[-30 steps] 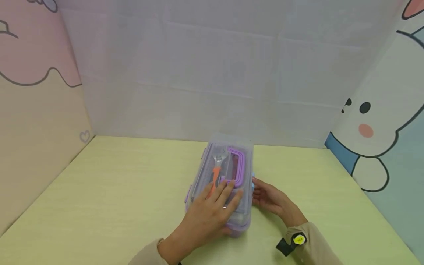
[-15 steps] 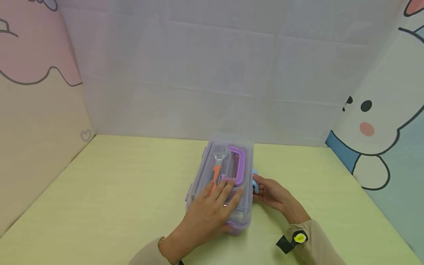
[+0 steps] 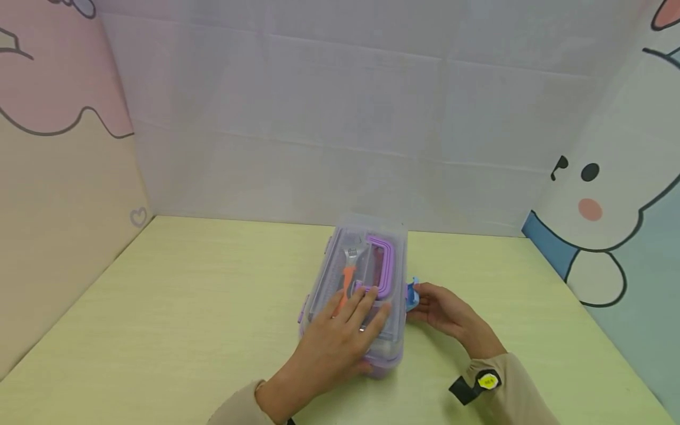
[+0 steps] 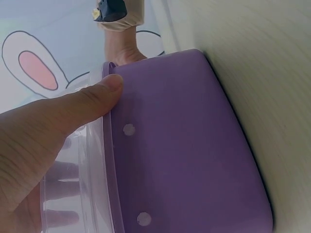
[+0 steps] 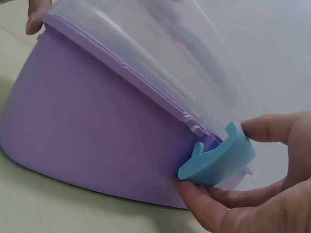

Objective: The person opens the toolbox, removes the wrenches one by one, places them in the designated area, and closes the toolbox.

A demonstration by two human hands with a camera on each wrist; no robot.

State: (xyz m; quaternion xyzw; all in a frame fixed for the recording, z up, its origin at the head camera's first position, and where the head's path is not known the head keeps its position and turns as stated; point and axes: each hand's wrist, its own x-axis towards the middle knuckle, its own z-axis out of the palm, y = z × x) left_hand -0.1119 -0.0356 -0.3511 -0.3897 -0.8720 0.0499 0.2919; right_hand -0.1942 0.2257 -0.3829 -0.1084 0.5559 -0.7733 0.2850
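A purple toolbox [image 3: 383,367] with a clear lid [image 3: 394,319] and a purple carrying handle [image 3: 388,268] lies on the table. Through the lid shows an adjustable wrench [image 3: 347,275] with an orange grip. My left hand [image 3: 334,345] rests on the lid's near part, fingers spread and fairly straight; in the left wrist view its thumb [image 4: 104,90] reaches over the rim at the box's end. At the right side, my right hand [image 3: 446,313] pinches a light blue latch [image 5: 221,162] between thumb and fingers. The latch is tilted outward, its upper edge away from the lid.
The pale yellow table [image 3: 202,307] extends on both sides of the toolbox. A white sheet wall [image 3: 297,118] stands behind it, with cartoon-printed panels at left and right. Purple hinges [image 3: 303,309] line the box's left side.
My right hand has moved slightly right, swinging the blue latch outward from the toolbox's side. The left hand has stayed on the lid, and the box has hardly moved.
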